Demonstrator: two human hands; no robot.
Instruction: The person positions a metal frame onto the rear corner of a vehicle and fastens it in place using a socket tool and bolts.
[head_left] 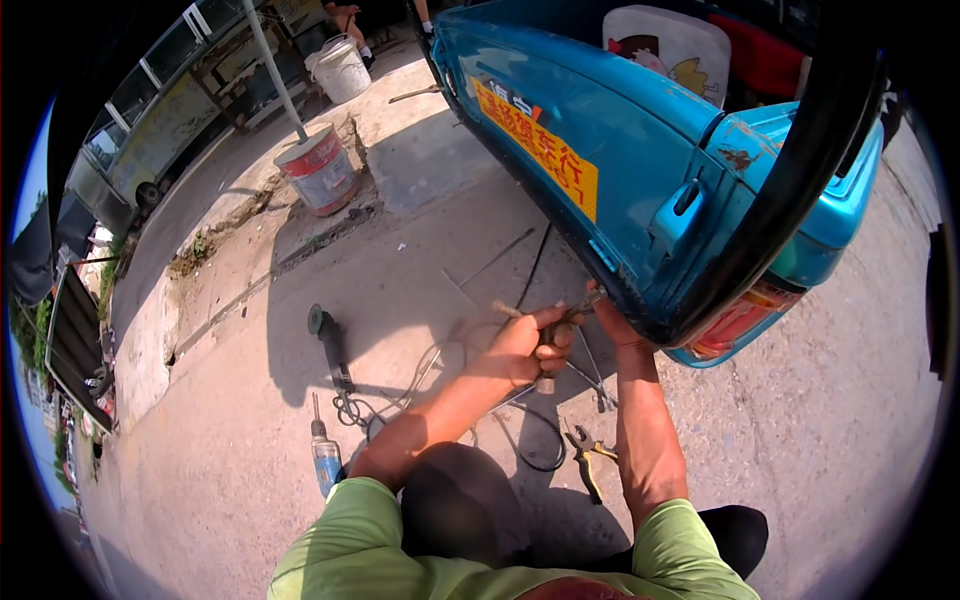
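My left hand (540,345) is closed around a dark tool with a brownish, stubby end (510,309); its exact kind is hidden by my fingers. The tool's metal end reaches toward the lower edge of a blue vehicle body (640,200). Up against that edge is my right hand (612,318), its fingers bent around something small and partly covered by the black frame rail (690,325). Just below my hands lie thin metal rods (590,370) and a black cable (556,440). Pliers with yellow-and-black handles (588,462) rest on the concrete near my right forearm.
On the ground to the left are an angle grinder (328,345) and a blue drill (325,458), with cords looping beside them. Farther off, a red-and-white bucket (316,170) holds a pole, and a white bucket (341,72) stands behind. Someone's legs show at the top.
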